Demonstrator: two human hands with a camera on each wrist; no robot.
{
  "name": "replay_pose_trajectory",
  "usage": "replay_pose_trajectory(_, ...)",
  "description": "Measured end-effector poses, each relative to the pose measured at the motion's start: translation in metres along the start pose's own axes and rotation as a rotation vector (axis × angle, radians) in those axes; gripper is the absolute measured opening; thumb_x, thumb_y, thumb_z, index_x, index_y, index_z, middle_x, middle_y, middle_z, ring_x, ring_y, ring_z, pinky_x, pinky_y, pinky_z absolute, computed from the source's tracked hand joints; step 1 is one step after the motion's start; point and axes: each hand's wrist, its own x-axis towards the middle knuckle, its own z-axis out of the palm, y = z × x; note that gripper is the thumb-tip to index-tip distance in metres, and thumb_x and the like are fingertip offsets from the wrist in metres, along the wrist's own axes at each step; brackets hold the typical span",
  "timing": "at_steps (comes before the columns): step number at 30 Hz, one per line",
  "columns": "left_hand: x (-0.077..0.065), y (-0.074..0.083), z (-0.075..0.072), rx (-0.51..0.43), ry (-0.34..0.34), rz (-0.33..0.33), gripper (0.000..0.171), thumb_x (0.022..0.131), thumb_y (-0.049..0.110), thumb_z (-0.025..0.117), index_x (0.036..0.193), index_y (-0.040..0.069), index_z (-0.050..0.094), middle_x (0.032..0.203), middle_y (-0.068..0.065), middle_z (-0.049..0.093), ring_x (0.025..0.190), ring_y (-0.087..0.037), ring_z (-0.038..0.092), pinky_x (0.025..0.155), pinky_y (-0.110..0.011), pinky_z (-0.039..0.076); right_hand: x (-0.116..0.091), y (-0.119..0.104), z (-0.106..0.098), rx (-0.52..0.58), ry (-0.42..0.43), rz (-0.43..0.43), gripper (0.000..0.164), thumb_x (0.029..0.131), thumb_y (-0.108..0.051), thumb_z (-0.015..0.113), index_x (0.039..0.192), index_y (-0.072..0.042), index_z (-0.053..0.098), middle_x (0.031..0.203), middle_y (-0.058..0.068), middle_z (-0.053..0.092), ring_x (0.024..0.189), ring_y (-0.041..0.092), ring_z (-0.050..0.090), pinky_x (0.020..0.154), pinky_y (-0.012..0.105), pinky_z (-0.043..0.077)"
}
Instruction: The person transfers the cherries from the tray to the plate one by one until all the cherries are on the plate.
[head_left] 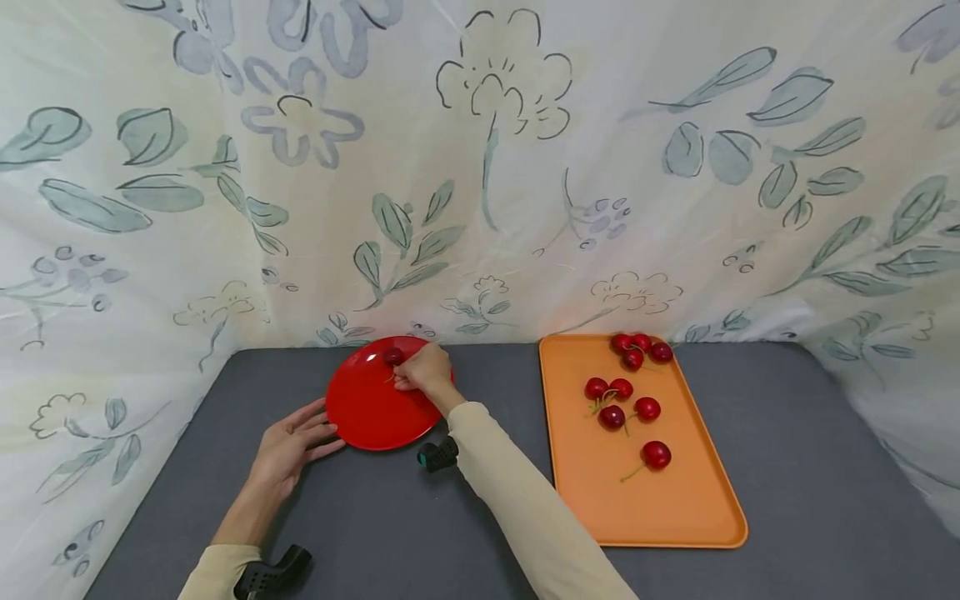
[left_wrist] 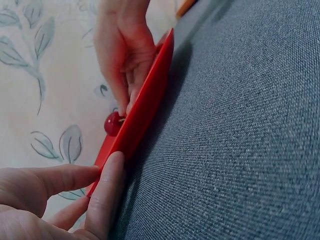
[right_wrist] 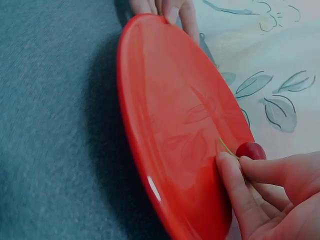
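Note:
A round red plate sits at the back of the grey table, left of the middle. My right hand reaches over it and pinches a dark red cherry near its green stem, thumb and finger together. In the right wrist view the cherry shows just beyond the fingertips, over the plate's far side. My left hand holds the plate's left rim. In the left wrist view the rim lies between the thumb and fingers of that hand.
To the right lies an orange tray with several cherries: a group at its far edge, another around the middle, and a single cherry nearer the front. A patterned cloth hangs behind the table.

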Motion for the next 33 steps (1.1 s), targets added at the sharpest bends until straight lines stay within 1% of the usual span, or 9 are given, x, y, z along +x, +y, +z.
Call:
replay_pose_trajectory(3,0.000,0.001,0.000,0.001,-0.003,-0.001,0.059,0.101,0.003,0.052,0.154,0.002,0.026,0.136,-0.013,0.054,0.094,-0.010,0.068,0.085,-0.035,0.058,-0.001,-0.002,-0.002,-0.029,-0.010,0.002,0.014,0.083,-0.004,0.077,0.080,0.009,0.074,0.060,0.011,0.067,0.053,0.020,0.069,0.048,0.021,0.055)
replay_pose_trajectory(9,0.002,0.000,0.000,0.001,-0.001,-0.001,0.059,0.101,0.003,0.052,0.154,0.002,0.026,0.137,-0.014,0.053,0.093,-0.009,0.068,0.085,-0.035,0.058,-0.008,-0.008,-0.007,-0.129,-0.034,-0.010,0.014,0.084,-0.004,0.076,0.075,0.006,0.072,0.057,0.008,0.065,0.051,0.017,0.068,0.048,0.020,0.055)
replay_pose_trajectory(13,0.002,0.000,0.000,-0.004,-0.004,0.001,0.060,0.100,0.002,0.052,0.154,0.002,0.026,0.135,-0.012,0.054,0.094,-0.009,0.068,0.085,-0.036,0.058,-0.020,-0.014,-0.020,-0.141,-0.087,-0.089,0.011,0.087,-0.003,0.073,0.083,0.008,0.074,0.063,0.011,0.068,0.055,0.018,0.069,0.052,0.022,0.057)
replay_pose_trajectory(17,0.002,0.001,0.000,-0.001,-0.007,0.007,0.060,0.100,0.001,0.052,0.154,0.001,0.026,0.134,-0.012,0.055,0.094,-0.008,0.068,0.086,-0.036,0.058,-0.034,-0.020,-0.039,-0.163,-0.132,-0.194,0.014,0.089,-0.002,0.069,0.094,0.010,0.074,0.071,0.013,0.070,0.062,0.020,0.071,0.060,0.026,0.060)
replay_pose_trajectory(21,0.002,0.000,0.001,-0.003,-0.001,0.006,0.060,0.100,0.001,0.053,0.154,0.001,0.026,0.134,-0.012,0.055,0.094,-0.008,0.067,0.086,-0.036,0.058,-0.044,-0.023,-0.061,-0.146,-0.156,-0.261,0.014,0.090,-0.001,0.068,0.095,0.011,0.074,0.075,0.016,0.071,0.069,0.027,0.073,0.068,0.034,0.061)
replay_pose_trajectory(24,0.001,-0.003,0.000,-0.004,0.007,-0.001,0.061,0.099,0.001,0.053,0.154,0.001,0.026,0.133,-0.011,0.056,0.094,-0.008,0.067,0.086,-0.036,0.058,-0.049,-0.020,-0.077,-0.087,-0.179,-0.266,0.015,0.090,-0.001,0.068,0.096,0.012,0.073,0.077,0.018,0.071,0.076,0.033,0.072,0.073,0.039,0.060)
replay_pose_trajectory(28,-0.001,-0.005,-0.001,-0.008,0.017,-0.004,0.061,0.099,0.001,0.054,0.154,0.001,0.027,0.130,-0.009,0.057,0.093,-0.008,0.068,0.086,-0.036,0.058,-0.055,-0.015,-0.099,-0.034,-0.196,-0.267,0.019,0.091,-0.002,0.067,0.100,0.014,0.071,0.079,0.018,0.071,0.081,0.037,0.071,0.076,0.043,0.060)
replay_pose_trajectory(31,-0.001,-0.005,-0.002,-0.019,0.014,-0.007,0.062,0.099,0.001,0.055,0.154,0.002,0.026,0.131,-0.009,0.056,0.094,-0.007,0.067,0.086,-0.036,0.058,-0.061,-0.010,-0.117,-0.033,-0.193,-0.292,0.020,0.091,-0.003,0.068,0.101,0.014,0.071,0.079,0.017,0.071,0.080,0.036,0.072,0.076,0.042,0.060)
replay_pose_trajectory(33,-0.001,-0.005,-0.001,-0.023,0.010,-0.010,0.062,0.099,0.000,0.055,0.154,0.002,0.026,0.133,-0.010,0.055,0.094,-0.007,0.067,0.087,-0.036,0.058,-0.066,-0.006,-0.130,-0.017,-0.188,-0.303,0.020,0.091,-0.003,0.067,0.101,0.015,0.070,0.080,0.018,0.071,0.077,0.033,0.072,0.076,0.042,0.061)
